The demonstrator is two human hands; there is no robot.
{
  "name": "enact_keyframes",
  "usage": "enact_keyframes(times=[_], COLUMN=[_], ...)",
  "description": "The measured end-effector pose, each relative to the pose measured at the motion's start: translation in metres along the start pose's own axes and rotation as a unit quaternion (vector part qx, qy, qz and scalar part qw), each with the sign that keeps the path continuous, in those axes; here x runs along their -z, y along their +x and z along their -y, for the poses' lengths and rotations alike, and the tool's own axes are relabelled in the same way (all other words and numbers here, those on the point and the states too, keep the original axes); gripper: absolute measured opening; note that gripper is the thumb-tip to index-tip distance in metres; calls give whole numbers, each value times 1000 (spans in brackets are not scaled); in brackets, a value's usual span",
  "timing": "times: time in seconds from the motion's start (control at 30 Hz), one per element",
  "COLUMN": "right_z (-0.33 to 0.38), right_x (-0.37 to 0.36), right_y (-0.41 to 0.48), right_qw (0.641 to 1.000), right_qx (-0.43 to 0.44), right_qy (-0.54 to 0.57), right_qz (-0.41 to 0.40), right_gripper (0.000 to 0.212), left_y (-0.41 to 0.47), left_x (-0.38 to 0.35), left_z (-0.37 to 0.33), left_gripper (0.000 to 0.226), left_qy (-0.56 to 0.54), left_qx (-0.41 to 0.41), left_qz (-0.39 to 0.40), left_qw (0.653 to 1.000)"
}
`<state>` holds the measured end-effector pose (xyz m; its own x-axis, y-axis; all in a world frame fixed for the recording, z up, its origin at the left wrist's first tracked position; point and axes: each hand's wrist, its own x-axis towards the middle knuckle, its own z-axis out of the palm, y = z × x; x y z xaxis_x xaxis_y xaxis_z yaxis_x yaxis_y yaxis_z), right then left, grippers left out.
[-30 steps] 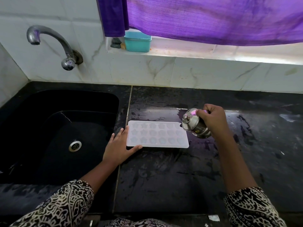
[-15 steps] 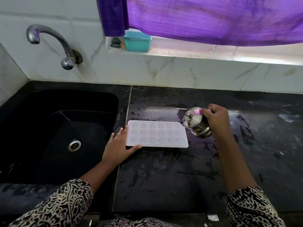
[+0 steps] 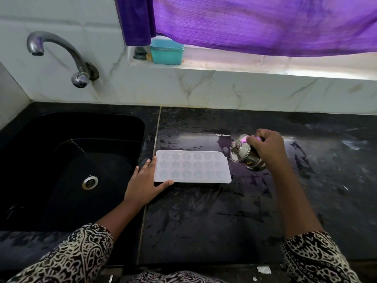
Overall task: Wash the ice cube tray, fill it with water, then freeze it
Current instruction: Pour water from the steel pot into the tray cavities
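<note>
We are at the filling step, we think. The tray is out of the sink and lies flat, and a pot of water is close by.

Far to the left of our left hand (image 3: 142,180) is the black sink (image 3: 61,170). The tap (image 3: 61,43) is up above it and nothing is coming out of it.

Our left hand lies flat, with the fingers straight and spread a little. The fingertips touch the left end of the ice cube tray (image 3: 191,166), and the thumb lies along its near edge. The hand holds the tray in place and does not pinch it. The tray sits on the dark counter (image 3: 204,221), just right of this hand. Its little star cups look pale blue. We cannot tell how much water is in them.

Just past the right end of the tray is the small steel pot (image 3: 242,153). Our right hand (image 3: 267,148) has its fingers curled tight around it. The pot tips with its top toward the tray. We see no water coming out.

Next, we think the pot must come over the cups and pour slowly, so nothing spills.

The sink's edge is right under our left wrist, so the tray should not slide that way. To the right of the right hand the counter is wet and wide. Behind both hands stands the white wall, well apart.
</note>
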<state>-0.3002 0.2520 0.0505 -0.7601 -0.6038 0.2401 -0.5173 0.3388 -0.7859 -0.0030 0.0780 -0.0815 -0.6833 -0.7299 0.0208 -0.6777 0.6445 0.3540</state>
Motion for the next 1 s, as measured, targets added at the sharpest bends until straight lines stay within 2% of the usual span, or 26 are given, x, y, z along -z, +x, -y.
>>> enact_keyframes(times=[0.1, 0.23, 1.0], right_z=[3, 8, 18], right_x=[-1, -2, 4], right_y=[1, 3, 6], right_qw=[1000, 999, 999], right_qx=[11, 27, 32], right_qy=[-15, -28, -42], right_qz=[7, 2, 6], right_gripper=[26, 32, 23], left_y=[0, 0, 0], left_x=[0, -1, -3], left_z=[1, 0, 1], left_gripper=[127, 127, 124], left_qy=[3, 1, 2], left_qx=[1, 2, 0], left_qz=[0, 0, -5], left_qw=[1000, 1000, 1000])
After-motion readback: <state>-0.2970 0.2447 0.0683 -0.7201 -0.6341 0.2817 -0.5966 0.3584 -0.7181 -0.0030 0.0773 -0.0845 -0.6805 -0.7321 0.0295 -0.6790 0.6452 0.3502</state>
